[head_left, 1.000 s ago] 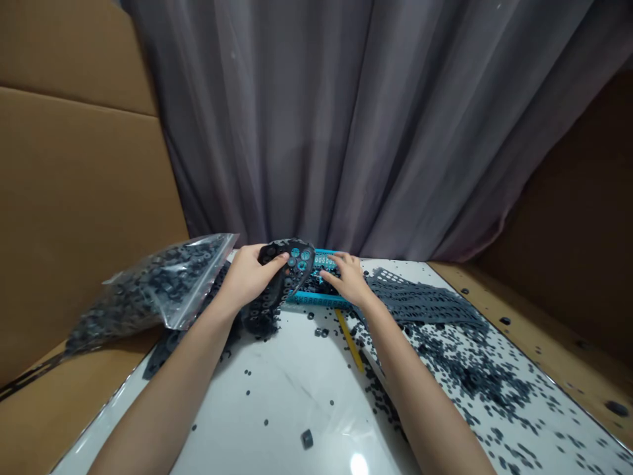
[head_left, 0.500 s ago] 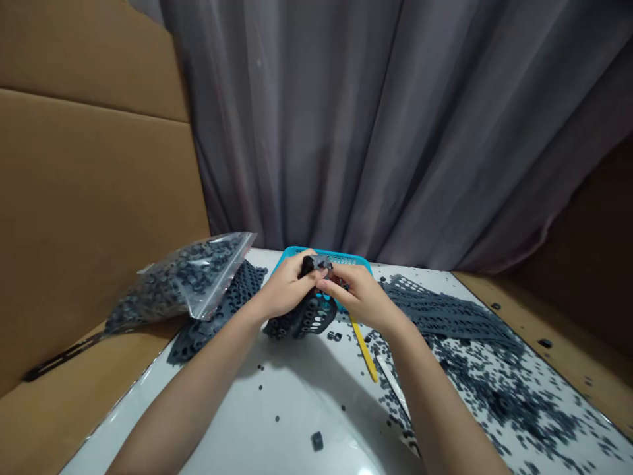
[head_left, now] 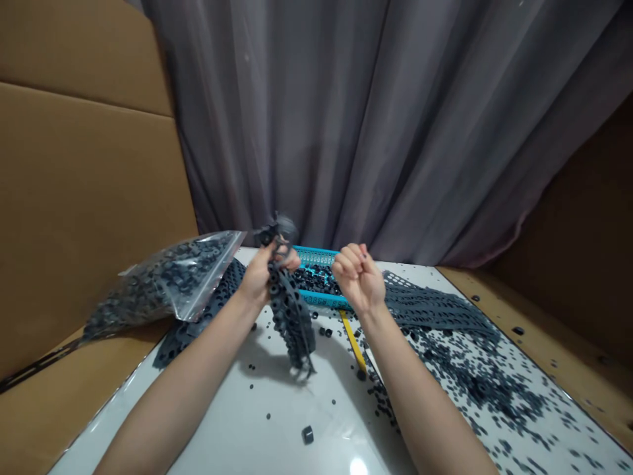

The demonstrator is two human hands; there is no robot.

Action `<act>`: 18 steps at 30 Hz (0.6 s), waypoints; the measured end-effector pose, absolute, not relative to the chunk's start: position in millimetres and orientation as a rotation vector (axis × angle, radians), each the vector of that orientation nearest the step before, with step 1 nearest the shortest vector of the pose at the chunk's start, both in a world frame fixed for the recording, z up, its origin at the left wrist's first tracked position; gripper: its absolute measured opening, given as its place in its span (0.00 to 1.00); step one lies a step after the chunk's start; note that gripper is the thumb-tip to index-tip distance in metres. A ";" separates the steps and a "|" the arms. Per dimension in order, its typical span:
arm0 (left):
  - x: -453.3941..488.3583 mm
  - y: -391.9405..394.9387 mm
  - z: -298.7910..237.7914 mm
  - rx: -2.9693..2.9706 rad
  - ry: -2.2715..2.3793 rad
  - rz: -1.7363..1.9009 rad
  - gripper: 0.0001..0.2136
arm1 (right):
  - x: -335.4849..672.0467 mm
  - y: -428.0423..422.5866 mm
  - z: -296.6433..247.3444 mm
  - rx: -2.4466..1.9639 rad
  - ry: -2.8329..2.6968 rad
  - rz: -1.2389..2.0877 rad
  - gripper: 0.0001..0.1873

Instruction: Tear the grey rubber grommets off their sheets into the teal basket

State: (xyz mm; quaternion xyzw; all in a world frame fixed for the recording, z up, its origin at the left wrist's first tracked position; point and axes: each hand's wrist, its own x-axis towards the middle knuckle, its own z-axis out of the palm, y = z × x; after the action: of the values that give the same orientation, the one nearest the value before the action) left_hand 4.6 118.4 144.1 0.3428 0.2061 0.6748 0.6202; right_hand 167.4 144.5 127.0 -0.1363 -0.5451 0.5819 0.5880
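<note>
My left hand [head_left: 258,276] grips a dark grey perforated rubber sheet [head_left: 293,318]. The sheet's top end bunches above the fingers, blurred by motion, and the rest dangles over the white table. My right hand [head_left: 362,280] is raised to the right of it, apart from the sheet, with its fingers curled closed. A tiny dark speck shows by its fingertips; what lies inside the curled fingers is hidden. Behind and between the hands stands a blue plastic basket [head_left: 326,301] holding many small dark pieces [head_left: 316,280].
A clear zip bag [head_left: 168,280] full of dark rings leans at left over another perforated sheet [head_left: 185,336]. Stacked perforated sheets [head_left: 440,309] and scattered small discs [head_left: 489,392] cover the right side. A yellow-handled tool [head_left: 353,343] and a loose dark cylinder [head_left: 307,434] lie on the table.
My hands have come apart. The left hand moved left with the sheet, which now hangs down, while the right hand let go of it and curled closed. More of the basket shows.
</note>
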 end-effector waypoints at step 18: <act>-11.5 112.5 149.9 1.668 1.290 1.569 0.16 | 170.1 121.2 146.3 -0.787 -1.954 0.036 0.09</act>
State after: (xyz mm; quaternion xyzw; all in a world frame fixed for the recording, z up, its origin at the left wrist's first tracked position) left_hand -11.5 112.5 149.9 0.6138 0.4749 0.5773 0.2539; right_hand 170.1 121.2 146.3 -0.3249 -0.8060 0.0149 0.4946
